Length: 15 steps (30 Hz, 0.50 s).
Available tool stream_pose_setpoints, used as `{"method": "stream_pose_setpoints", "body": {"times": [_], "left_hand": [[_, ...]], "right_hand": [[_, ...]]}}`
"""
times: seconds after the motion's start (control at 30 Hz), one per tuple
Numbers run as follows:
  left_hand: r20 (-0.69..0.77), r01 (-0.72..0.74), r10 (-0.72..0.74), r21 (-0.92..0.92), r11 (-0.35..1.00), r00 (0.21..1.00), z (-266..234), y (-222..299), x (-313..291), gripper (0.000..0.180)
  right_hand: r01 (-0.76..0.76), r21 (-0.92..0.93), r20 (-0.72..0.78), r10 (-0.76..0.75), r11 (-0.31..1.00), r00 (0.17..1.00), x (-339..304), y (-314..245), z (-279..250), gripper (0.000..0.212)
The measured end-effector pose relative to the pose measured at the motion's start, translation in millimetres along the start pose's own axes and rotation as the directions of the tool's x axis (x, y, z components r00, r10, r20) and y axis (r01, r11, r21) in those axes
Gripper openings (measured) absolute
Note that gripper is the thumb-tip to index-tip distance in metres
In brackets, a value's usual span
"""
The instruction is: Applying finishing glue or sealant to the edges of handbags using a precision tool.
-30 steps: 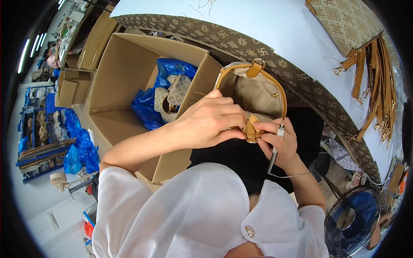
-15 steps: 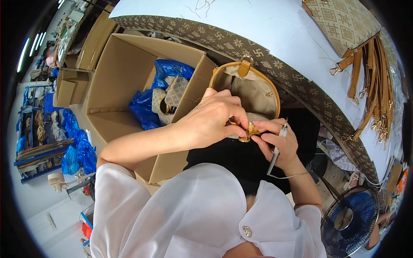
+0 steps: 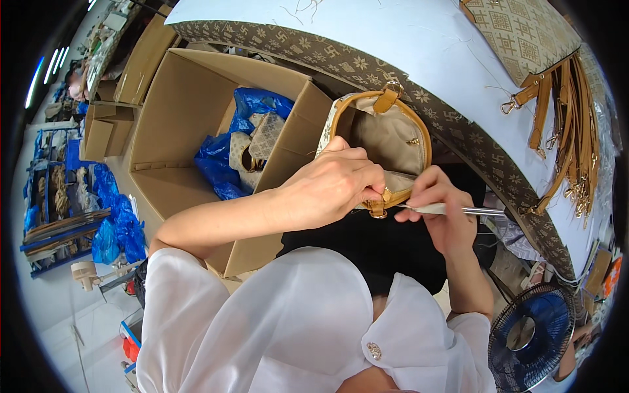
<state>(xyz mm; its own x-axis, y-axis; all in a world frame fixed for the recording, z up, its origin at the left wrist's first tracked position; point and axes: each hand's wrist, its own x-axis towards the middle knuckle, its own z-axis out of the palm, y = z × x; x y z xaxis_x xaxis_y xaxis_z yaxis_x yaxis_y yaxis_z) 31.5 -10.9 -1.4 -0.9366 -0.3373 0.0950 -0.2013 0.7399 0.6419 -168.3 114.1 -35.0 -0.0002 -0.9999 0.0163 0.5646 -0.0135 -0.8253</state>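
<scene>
A small patterned handbag (image 3: 327, 134) with a tan-trimmed rim stands with its mouth open, showing a beige lining (image 3: 390, 134). A tan tab with a metal ring sits at its far edge. My left hand (image 3: 337, 180) pinches the near rim by the zipper, next to a second tan tab (image 3: 377, 208) with gold metal. My right hand (image 3: 445, 206) is closed on a slim white-and-silver pointed tool (image 3: 486, 211), held sideways. Its thin tip points at the rim beside that tab; whether it touches, I cannot tell.
Left of the bag an open cardboard box (image 3: 187, 111) holds blue plastic (image 3: 216, 167) and patterned pieces. A white-topped table (image 3: 419, 39) curves along the far side, carrying another patterned bag (image 3: 524, 33) and tan straps with clasps (image 3: 570, 131). A fan (image 3: 524, 334) stands at lower right.
My right hand has turned the tool from upright to sideways, bringing its tip to the rim. The handbag has tilted, showing more of its patterned outside; my left hand keeps its pinch.
</scene>
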Motion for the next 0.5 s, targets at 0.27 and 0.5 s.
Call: {"method": "stream_pose_setpoints", "body": {"times": [0.27, 0.5], "left_hand": [[0.029, -0.024, 0.025, -0.027, 0.999, 0.999, -0.5, -1.6, 0.8, 0.012], [0.013, -0.028, 0.028, -0.018, 0.999, 1.000, 2.0, -0.3, 1.2, 0.011]], "right_hand": [[0.132, -0.396, 0.031, -0.131, 0.909, 0.991, -1.1, 22.9, -0.3, 0.013], [0.182, -0.605, 0.060, -0.184, 0.775, 0.981, -1.1, 19.5, 5.3, 0.017]]}}
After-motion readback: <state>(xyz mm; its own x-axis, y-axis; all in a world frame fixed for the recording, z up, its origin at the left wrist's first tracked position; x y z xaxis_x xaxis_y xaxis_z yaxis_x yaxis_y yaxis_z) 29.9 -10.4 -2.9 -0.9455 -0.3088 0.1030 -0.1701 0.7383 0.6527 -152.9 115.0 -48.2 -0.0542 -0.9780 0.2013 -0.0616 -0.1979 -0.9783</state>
